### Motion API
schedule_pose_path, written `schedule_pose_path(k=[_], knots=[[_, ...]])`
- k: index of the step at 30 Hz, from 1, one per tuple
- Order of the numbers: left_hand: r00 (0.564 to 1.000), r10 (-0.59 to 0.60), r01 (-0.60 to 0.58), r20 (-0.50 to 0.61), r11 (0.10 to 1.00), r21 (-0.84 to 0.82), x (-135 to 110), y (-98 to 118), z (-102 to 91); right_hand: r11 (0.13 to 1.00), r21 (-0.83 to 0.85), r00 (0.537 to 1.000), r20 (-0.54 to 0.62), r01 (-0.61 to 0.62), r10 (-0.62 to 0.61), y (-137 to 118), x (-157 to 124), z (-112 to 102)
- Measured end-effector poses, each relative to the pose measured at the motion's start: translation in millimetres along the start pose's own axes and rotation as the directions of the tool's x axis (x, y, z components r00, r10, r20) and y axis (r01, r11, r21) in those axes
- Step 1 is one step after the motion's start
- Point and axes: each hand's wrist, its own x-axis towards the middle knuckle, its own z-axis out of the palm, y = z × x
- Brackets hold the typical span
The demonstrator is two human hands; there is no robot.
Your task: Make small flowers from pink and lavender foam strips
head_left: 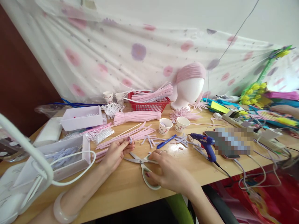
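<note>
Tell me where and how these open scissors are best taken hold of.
Probably by the looped handles, coming from the right, the side your right hand is on. The scissors' spread blades point left, toward your left hand, so that end is better avoided. The two separate loops suggest thumb through the lower, fingers through the upper.

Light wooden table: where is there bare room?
The table shows bare wood in front, between the left forearm and the white-handled metal scissors, and between the right hand and the blue plastic glue gun. Crowded: the back, around the red plastic basket and white mannequin head, and the right, around the cream power strip.
</note>
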Motion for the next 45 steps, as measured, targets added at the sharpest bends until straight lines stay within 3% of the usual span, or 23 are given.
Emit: schedule_pose_path(k=[4,6,7,9,12,14,16,18,19,21,23,25,28,30,31,34,36,38,40,42,43,45], knots=[[0.998,0.010,-0.016,0.067,0.996,0.090,-4.7,-1.6,1.6,0.964,0.264,0.984,-0.180,0.040,0.009,-1.6,10.8,8.0],[0.992,0.068,-0.084,0.108,0.985,0.153,-7.6,-2.9,2.7,0.858,0.513,0.976,-0.195,0.018,0.096,-5.0,22.4,17.6],[0.984,0.118,-0.142,0.133,0.971,0.191,-9.0,-3.4,3.3,0.758,0.651,0.977,-0.143,-0.029,0.160,-7.0,28.6,22.7],[0.952,0.233,-0.280,0.198,0.923,0.264,-11.5,-3.8,4.1,0.475,0.857,0.969,0.099,-0.199,0.227,-10.9,39.4,31.1],[0.876,0.381,-0.469,0.294,0.816,0.339,-14.1,-3.4,4.0,0.072,0.934,0.933,0.340,-0.350,0.114,-13.7,46.6,36.8],[0.836,0.434,-0.541,0.337,0.756,0.368,-15.5,-2.7,3.1,-0.073,0.935,0.937,0.350,-0.348,0.009,-12.5,45.6,37.4],[0.814,0.439,-0.572,0.380,0.721,0.391,-17.5,-1.8,2.5,-0.117,0.935,0.942,0.332,-0.336,-0.046,-8.9,42.4,37.4],[0.824,0.399,-0.553,0.404,0.724,0.412,-20.2,-0.5,3.0,-0.078,0.956,0.960,0.281,-0.282,-0.022,-3.6,39.1,37.4],[0.840,0.373,-0.528,0.395,0.733,0.430,-21.7,0.2,3.7,-0.015,0.975,0.975,0.221,-0.221,0.013,-0.4,37.7,37.0],[0.882,0.331,-0.462,0.336,0.750,0.473,-24.1,1.5,5.9,0.188,0.981,0.996,0.037,-0.052,0.083,6.5,35.5,35.1],[0.914,0.308,-0.404,0.265,0.758,0.512,-25.0,2.3,8.1,0.398,0.914,0.985,-0.130,0.075,0.114,13.6,33.7,31.7],[0.928,0.286,-0.372,0.240,0.755,0.539,-24.2,2.1,9.0,0.525,0.844,0.972,-0.200,0.108,0.120,19.7,31.9,28.3],[0.930,0.251,-0.364,0.268,0.725,0.585,-21.3,0.2,6.9,0.615,0.782,0.966,-0.225,0.102,0.125,24.9,29.6,26.8],[0.906,0.230,-0.416,0.354,0.637,0.649,-19.7,-1.6,4.0,0.676,0.730,0.962,-0.244,0.098,0.125,25.8,28.7,28.1],[0.873,0.212,-0.478,0.439,0.546,0.688,-19.4,-2.5,2.6,0.719,0.688,0.958,-0.261,0.100,0.116,26.0,28.4,28.7],[0.710,0.094,-0.702,0.698,0.158,0.694,-20.6,-5.5,-0.2,0.873,0.474,0.948,-0.315,0.119,0.042,27.7,26.7,25.5],[0.642,0.029,-0.766,0.766,-0.007,0.643,-22.5,-7.5,-0.1,0.942,0.312,0.923,-0.384,0.125,0.005,30.9,24.9,15.2],[0.633,0.007,-0.773,0.774,-0.059,0.632,-24.2,-8.8,1.0,0.974,0.201,0.850,-0.526,0.103,0.018,35.3,24.1,-3.0],[0.640,-0.005,-0.767,0.768,-0.067,0.638,-25.1,-9.1,1.9,0.993,0.105,0.709,-0.704,0.045,0.043,40.0,26.2,-26.3],[0.649,-0.006,-0.760,0.761,-0.066,0.647,-25.4,-8.8,2.1,0.998,0.021,0.601,-0.797,-0.055,0.051,45.0,32.0,-49.1],[0.652,-0.007,-0.757,0.758,-0.064,0.650,-25.6,-8.8,1.9,0.993,-0.029,0.591,-0.806,-0.115,0.045,47.5,35.7,-58.2],[0.657,-0.006,-0.753,0.754,-0.051,0.655,-25.7,-9.2,1.4,0.967,-0.127,0.702,-0.709,-0.222,0.068,51.8,42.6,-68.7]])
